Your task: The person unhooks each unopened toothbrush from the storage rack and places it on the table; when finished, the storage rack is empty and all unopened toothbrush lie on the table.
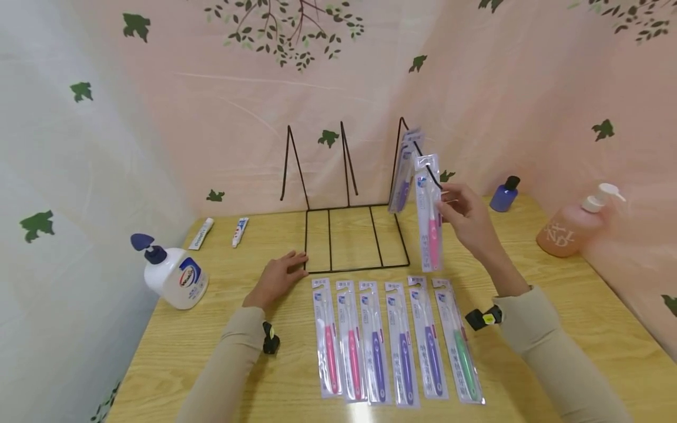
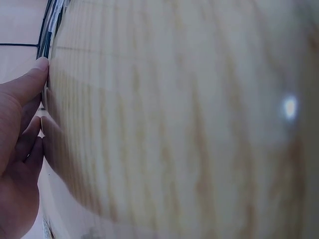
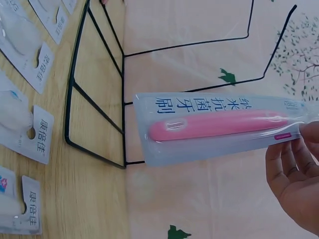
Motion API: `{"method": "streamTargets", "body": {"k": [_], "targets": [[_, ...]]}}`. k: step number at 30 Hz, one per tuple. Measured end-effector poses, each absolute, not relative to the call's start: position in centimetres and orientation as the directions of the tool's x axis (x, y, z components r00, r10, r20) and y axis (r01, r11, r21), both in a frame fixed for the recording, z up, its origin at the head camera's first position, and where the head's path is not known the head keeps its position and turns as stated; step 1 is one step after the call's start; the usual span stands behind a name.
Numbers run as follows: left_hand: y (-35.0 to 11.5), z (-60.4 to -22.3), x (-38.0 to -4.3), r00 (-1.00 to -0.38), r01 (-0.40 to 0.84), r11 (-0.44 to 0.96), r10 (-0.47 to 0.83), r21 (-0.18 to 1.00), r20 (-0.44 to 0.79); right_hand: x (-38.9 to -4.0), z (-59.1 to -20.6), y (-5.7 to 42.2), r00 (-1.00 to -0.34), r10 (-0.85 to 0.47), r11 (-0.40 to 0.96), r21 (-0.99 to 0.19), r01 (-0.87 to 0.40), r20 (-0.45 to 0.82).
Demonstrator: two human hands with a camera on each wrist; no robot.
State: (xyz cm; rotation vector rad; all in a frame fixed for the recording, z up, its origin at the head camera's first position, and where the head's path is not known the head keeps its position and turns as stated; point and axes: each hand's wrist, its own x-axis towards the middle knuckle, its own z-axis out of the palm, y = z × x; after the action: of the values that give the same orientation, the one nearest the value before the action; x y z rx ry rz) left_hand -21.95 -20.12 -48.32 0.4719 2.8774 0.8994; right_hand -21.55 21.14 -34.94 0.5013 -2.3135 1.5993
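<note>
My right hand (image 1: 463, 214) pinches the edge of a packaged toothbrush (image 1: 433, 235) with a pink handle, whose top overlaps the tip of the right hook on a black wire rack (image 1: 359, 268). The right wrist view shows the pink-handled pack (image 3: 214, 127) large, with fingers at its right end. Farther back on that hook hang purple-handled toothbrush packs (image 1: 403, 191). My left hand (image 1: 277, 277) rests on the table with its fingertips at the rack's left front corner. In the left wrist view, the left hand (image 2: 20, 124) shows fairly straight fingers at the table surface.
Several packaged toothbrushes (image 1: 376, 358) lie in a row before the rack, with pink, purple and green handles. A white pump bottle (image 1: 177, 279) and two small tubes (image 1: 201, 234) are at left. A blue bottle (image 1: 503, 197) and an orange pump bottle (image 1: 568, 232) stand at right.
</note>
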Motion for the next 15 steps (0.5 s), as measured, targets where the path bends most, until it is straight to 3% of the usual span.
{"method": "streamTargets", "body": {"k": [15], "targets": [[-20.3, -48.3, -21.8, -0.95, 0.246, 0.764, 0.312, 0.596, -0.007, -15.8, -33.6, 23.2, -0.907, -0.165, 0.46, -0.783, -0.419, 0.389]]}}
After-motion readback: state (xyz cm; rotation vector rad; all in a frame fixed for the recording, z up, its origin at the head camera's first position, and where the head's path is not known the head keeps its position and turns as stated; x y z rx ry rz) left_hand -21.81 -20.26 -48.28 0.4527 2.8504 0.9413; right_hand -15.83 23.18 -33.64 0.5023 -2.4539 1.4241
